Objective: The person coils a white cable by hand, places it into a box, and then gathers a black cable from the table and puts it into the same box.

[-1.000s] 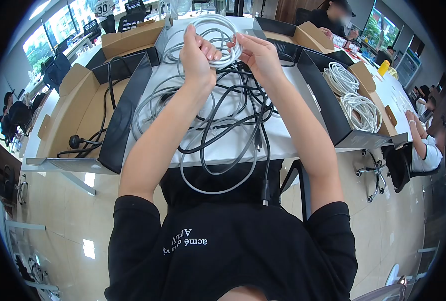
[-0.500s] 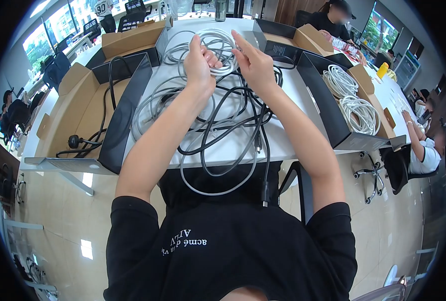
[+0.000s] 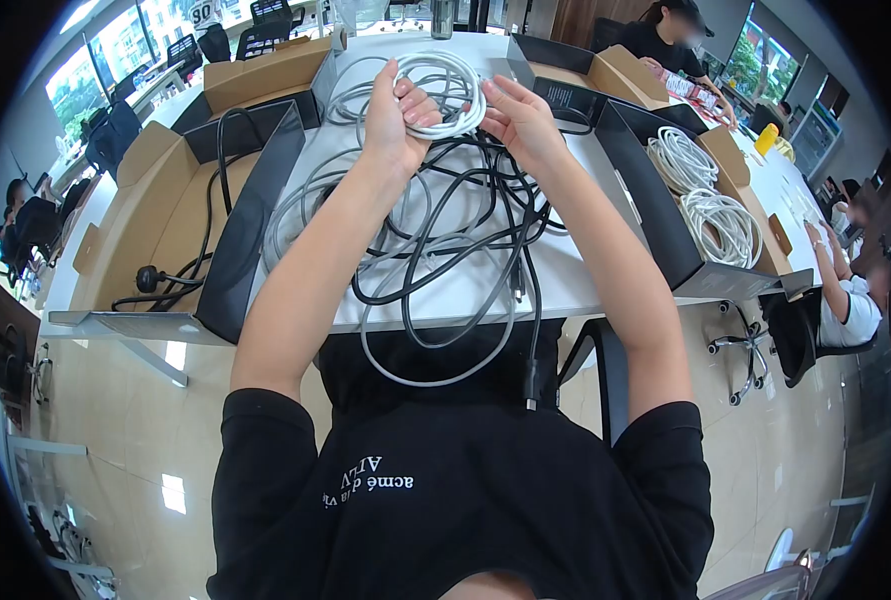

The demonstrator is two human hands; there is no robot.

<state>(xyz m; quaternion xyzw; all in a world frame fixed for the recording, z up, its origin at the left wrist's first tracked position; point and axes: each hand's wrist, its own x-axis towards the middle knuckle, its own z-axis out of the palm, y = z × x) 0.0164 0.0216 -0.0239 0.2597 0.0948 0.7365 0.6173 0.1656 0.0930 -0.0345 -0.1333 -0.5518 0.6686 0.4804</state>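
Note:
A coil of white cable (image 3: pixel 453 62) is gripped on its left side by my left hand (image 3: pixel 397 120), whose fingers are wrapped round the strands. At the coil's right edge, my right hand (image 3: pixel 525 125) has bent fingers with the tips against the cable. Below both hands lies a loose tangle of black cable (image 3: pixel 405 293) and grey cable (image 3: pixel 365 340) on the white table (image 3: pixel 575 285). One grey loop and a black plug end (image 3: pixel 531 385) hang over the table's front edge.
An open box (image 3: pixel 250 230) at left holds a black power cable (image 3: pixel 208 215). The open box (image 3: pixel 655 235) at right holds coiled white cables (image 3: pixel 720 228). Two more open boxes (image 3: pixel 265 80) (image 3: pixel 565 75) stand behind. People sit at the far right, and a bottle (image 3: pixel 442 18) stands at the back.
My right hand has moved slightly right and down, its fingers curling at the coil's edge. The white coil now shows more fully, lifted in my left hand.

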